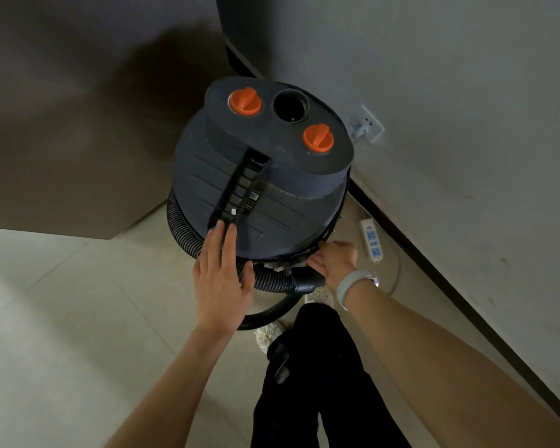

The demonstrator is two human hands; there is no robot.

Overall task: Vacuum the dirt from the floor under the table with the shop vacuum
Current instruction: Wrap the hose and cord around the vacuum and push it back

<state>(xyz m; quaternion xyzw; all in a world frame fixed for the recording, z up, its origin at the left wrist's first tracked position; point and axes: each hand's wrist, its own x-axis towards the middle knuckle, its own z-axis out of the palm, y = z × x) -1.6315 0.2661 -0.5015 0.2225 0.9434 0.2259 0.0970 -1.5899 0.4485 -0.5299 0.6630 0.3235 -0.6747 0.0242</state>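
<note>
Below, we see the vacuum (259,176) on the floor (62,318) beside the wall (434,92), hose (188,234) coiled round its drum. Our left hand (222,286) lies flat, fingers straight, on its lid; our right hand (333,263) reaches its rim, grip hidden.

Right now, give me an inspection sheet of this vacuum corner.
Surface: pale tiled floor; no dirt visible.
Job's things: shop vacuum upright, hose coiled around it.
Clutter: nothing seen.
Hands: left hand flat, fingers straight on the lid by the handle; right hand at the lid's rim, grip unclear.
Cables: power strip on floor; plug in wall socket.
Surroundings: grey wall, brown table on the left.
</note>
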